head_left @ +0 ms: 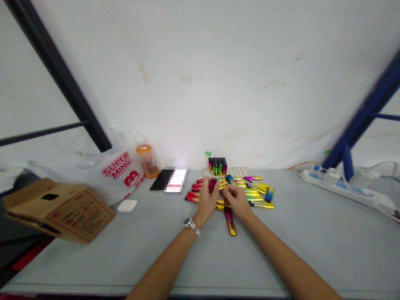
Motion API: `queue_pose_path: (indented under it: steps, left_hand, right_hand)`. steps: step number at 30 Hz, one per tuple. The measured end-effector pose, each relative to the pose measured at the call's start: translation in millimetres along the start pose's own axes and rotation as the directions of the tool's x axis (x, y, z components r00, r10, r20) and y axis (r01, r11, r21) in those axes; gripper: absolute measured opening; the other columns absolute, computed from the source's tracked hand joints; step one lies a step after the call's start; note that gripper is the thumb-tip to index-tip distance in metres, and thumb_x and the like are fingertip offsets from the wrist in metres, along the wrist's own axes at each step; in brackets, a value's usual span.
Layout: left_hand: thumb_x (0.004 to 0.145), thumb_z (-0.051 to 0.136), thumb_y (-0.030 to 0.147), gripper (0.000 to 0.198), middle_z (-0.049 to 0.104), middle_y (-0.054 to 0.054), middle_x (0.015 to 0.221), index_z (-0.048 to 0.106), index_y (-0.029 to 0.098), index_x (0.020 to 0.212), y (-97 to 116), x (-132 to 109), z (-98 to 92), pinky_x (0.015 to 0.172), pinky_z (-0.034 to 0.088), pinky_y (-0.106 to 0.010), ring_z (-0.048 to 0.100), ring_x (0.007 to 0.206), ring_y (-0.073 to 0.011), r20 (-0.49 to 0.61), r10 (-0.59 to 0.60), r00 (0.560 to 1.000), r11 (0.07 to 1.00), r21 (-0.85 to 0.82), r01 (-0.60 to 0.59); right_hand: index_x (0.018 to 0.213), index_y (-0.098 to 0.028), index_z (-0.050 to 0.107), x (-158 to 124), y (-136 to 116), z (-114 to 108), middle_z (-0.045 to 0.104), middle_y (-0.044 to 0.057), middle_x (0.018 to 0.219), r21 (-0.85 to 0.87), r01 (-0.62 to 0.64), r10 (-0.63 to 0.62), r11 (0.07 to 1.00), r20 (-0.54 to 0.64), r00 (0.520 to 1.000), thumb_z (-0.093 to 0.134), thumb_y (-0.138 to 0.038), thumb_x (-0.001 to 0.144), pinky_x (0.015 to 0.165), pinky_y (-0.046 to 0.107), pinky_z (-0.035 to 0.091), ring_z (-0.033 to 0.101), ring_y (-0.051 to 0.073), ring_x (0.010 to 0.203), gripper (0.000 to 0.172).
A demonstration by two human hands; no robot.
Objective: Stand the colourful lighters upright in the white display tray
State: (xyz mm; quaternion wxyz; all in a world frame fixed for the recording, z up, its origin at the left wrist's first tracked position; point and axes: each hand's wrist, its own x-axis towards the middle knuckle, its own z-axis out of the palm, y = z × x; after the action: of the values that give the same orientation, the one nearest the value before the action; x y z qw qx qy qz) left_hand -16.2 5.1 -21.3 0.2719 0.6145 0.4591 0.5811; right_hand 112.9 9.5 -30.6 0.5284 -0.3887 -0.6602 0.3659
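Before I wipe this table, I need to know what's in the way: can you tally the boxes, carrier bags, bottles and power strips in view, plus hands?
Cardboard box: 1
Carrier bag: 1
Bottle: 1
Power strip: 1
Hands: 2 (left hand, right hand)
Total: 6

The shiny sticks overlap too much to count; left out.

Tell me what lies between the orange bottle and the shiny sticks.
In the head view, a flat dark device, partly pixelated, lies on the table between the orange bottle and the shiny sticks.
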Motion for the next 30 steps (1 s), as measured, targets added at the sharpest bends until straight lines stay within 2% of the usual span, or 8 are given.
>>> queue_pose_path:
  steps: [3,6,9,11,15,18,23,30]
  left_hand:
    - [0.096,0.046,0.043,0.024,0.055,0.000,0.083,0.050,0.020,0.091,-2,2,-4.3,0.072,0.044,-0.026,0.053,0.076,-0.0141,0.004,0.028,1.000,0.998,0.062,-0.028]
    - [0.097,0.044,0.042,0.026,0.055,-0.002,0.087,0.054,0.020,0.088,-5,7,-10.8,0.079,0.045,-0.028,0.054,0.084,-0.0159,0.019,0.077,0.997,0.990,0.120,-0.078]
    - [0.097,0.045,0.040,0.027,0.057,-0.005,0.098,0.062,0.020,0.104,-7,13,-18.8,0.087,0.046,-0.031,0.056,0.094,-0.0179,0.101,0.120,0.988,0.980,0.146,-0.134]
    - [0.096,0.048,0.038,0.032,0.059,-0.007,0.104,0.061,0.021,0.119,-9,18,-24.0,0.089,0.047,-0.032,0.058,0.098,-0.0190,0.144,0.127,0.981,0.976,0.158,-0.150]
    - [0.091,0.056,0.039,0.043,0.066,-0.007,0.100,0.056,0.021,0.130,-10,26,-32.3,0.081,0.051,-0.030,0.063,0.090,-0.0188,0.138,0.102,0.985,0.985,0.125,-0.119]
    - [0.091,0.055,0.042,0.039,0.070,-0.004,0.092,0.058,0.022,0.124,-3,33,-36.6,0.073,0.052,-0.027,0.066,0.082,-0.0174,0.124,0.066,0.990,0.993,0.087,-0.077]
    - [0.089,0.057,0.043,0.027,0.072,-0.003,0.097,0.068,0.022,0.102,4,52,-40.6,0.071,0.051,-0.025,0.066,0.079,-0.0164,0.125,0.119,0.985,0.982,0.129,-0.135]
    - [0.085,0.062,0.033,0.019,0.073,-0.005,0.095,0.068,0.020,0.097,-24,106,-33.0,0.081,0.053,-0.031,0.068,0.081,-0.0179,0.112,0.164,0.980,0.977,0.119,-0.177]
  right_hand:
    - [0.061,-0.019,0.054,0,2,-1,0.050,-0.003,0.049,-0.002,-0.006,0.006,1.000,0.004,1.000,0.053,-0.028,0.082,0.048,0.023,0.034,0.043,0.011,0.047,0.023]
    - [0.061,-0.019,0.054,0,3,-2,0.050,-0.003,0.049,0.004,-0.007,0.007,1.000,0.007,1.000,0.053,-0.027,0.082,0.048,0.023,0.033,0.043,0.011,0.046,0.022]
    - [0.060,-0.019,0.053,0,3,-3,0.050,-0.003,0.050,0.016,0.005,-0.005,1.000,0.007,1.000,0.053,-0.026,0.082,0.049,0.023,0.034,0.043,0.011,0.047,0.023]
    - [0.059,-0.019,0.052,0,3,-3,0.050,-0.003,0.050,0.021,0.012,-0.012,1.000,0.010,1.000,0.053,-0.025,0.082,0.049,0.023,0.035,0.043,0.011,0.047,0.023]
    - [0.061,-0.019,0.054,0,3,-3,0.050,-0.003,0.050,0.016,0.001,-0.001,1.000,0.025,1.000,0.053,-0.024,0.081,0.049,0.023,0.035,0.043,0.010,0.047,0.020]
    - [0.063,-0.019,0.056,0,4,-3,0.051,-0.003,0.051,0.012,-0.007,0.007,1.000,0.025,1.000,0.052,-0.023,0.080,0.048,0.023,0.034,0.044,0.011,0.047,0.018]
    - [0.061,-0.019,0.055,1,4,-3,0.051,-0.003,0.051,0.012,-0.025,0.024,1.000,0.032,0.999,0.053,-0.023,0.079,0.048,0.022,0.035,0.045,0.011,0.047,0.019]
    - [0.060,-0.018,0.054,1,5,-3,0.052,-0.003,0.052,0.008,-0.028,0.027,1.000,0.059,0.998,0.053,-0.023,0.079,0.049,0.022,0.035,0.045,0.010,0.047,0.019]
